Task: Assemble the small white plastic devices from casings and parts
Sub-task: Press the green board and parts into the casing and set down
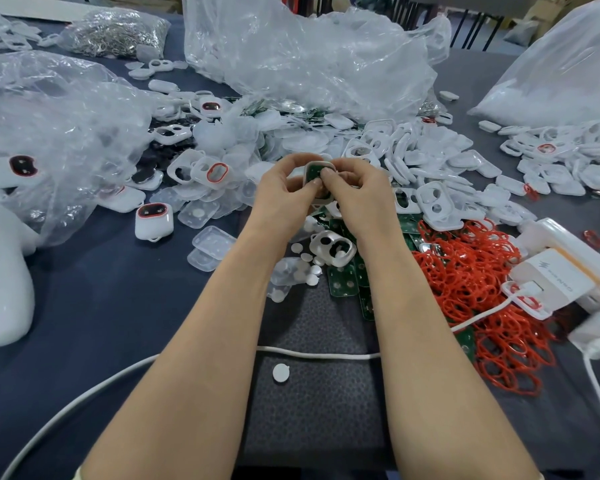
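My left hand (284,192) and my right hand (357,192) meet above the table's middle and both grip one small white casing (314,169) with a green circuit board seated in it. My right thumb presses on the board; my left thumb lies along the casing's lower edge. Below my hands sits another white casing (333,249) with two round holes. Loose green circuit boards (343,282) and small white round discs (309,268) lie beside it. A finished white device (153,220) with a red ring stands to the left.
Red rubber rings (478,289) are heaped at the right, next to white chargers (561,271) with a cable (319,355) running across the dark mat. White casings (430,157) pile behind my hands. Crumpled clear plastic bags (309,53) fill the back and left.
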`<action>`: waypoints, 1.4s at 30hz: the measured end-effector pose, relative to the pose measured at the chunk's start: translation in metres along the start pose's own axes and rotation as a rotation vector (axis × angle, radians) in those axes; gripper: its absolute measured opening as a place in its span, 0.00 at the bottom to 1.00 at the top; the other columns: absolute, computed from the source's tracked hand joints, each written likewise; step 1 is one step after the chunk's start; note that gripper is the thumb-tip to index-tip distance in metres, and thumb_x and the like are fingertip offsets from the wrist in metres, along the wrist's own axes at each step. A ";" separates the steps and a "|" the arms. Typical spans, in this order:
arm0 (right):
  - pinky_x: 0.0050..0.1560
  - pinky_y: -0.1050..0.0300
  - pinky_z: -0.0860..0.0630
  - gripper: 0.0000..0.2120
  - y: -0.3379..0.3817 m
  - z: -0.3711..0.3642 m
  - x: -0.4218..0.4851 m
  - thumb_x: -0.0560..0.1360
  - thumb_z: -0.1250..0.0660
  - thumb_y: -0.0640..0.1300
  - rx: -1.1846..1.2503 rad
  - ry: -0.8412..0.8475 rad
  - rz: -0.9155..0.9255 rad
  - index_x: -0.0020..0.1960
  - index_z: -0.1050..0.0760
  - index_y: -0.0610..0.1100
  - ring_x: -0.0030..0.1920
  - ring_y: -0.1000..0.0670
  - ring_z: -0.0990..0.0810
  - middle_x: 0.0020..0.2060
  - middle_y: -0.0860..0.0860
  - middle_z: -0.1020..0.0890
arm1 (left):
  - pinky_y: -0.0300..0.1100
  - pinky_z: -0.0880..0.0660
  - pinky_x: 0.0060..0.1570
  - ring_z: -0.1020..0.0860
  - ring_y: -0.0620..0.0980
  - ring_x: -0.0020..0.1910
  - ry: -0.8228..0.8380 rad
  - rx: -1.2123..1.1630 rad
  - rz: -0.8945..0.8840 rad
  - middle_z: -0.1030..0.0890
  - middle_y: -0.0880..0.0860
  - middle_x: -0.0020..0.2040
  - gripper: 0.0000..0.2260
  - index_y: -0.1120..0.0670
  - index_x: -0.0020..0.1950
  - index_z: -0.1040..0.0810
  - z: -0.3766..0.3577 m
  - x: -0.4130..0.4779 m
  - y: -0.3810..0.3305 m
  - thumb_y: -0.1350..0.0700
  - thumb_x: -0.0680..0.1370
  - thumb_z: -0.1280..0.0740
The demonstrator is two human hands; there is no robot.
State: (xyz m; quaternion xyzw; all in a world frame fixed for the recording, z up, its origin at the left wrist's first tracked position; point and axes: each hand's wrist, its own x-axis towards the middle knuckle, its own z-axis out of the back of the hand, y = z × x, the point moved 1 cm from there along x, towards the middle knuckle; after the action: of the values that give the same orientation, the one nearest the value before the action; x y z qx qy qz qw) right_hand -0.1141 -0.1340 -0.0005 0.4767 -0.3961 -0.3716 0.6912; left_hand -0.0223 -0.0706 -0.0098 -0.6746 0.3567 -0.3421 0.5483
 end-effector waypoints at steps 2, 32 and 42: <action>0.37 0.70 0.26 0.04 0.000 0.001 0.000 0.76 0.33 0.41 -0.025 0.006 0.003 0.50 0.20 0.45 0.39 0.56 0.22 0.38 0.52 0.19 | 0.39 0.20 0.45 0.17 0.46 0.39 0.005 -0.004 -0.003 0.15 0.50 0.40 0.12 0.50 0.49 0.23 -0.001 0.000 0.000 0.68 0.79 0.37; 0.50 0.55 0.21 0.06 0.003 0.000 0.001 0.76 0.32 0.42 -0.049 -0.063 -0.032 0.50 0.18 0.43 0.46 0.50 0.18 0.42 0.49 0.16 | 0.42 0.20 0.50 0.17 0.46 0.42 -0.071 0.085 -0.018 0.15 0.53 0.44 0.11 0.49 0.55 0.25 -0.008 -0.002 0.001 0.65 0.79 0.37; 0.49 0.66 0.29 0.12 0.006 0.040 0.010 0.79 0.40 0.41 -0.241 -0.289 0.009 0.58 0.21 0.44 0.51 0.53 0.22 0.51 0.52 0.18 | 0.39 0.21 0.43 0.17 0.48 0.43 -0.089 -0.134 0.084 0.16 0.51 0.44 0.11 0.50 0.51 0.23 -0.015 -0.004 -0.013 0.66 0.78 0.36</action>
State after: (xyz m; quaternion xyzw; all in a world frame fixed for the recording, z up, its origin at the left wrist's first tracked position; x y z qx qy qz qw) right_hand -0.1457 -0.1560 0.0163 0.3305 -0.4462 -0.4779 0.6807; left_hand -0.0353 -0.0728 0.0051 -0.7088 0.3822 -0.2638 0.5310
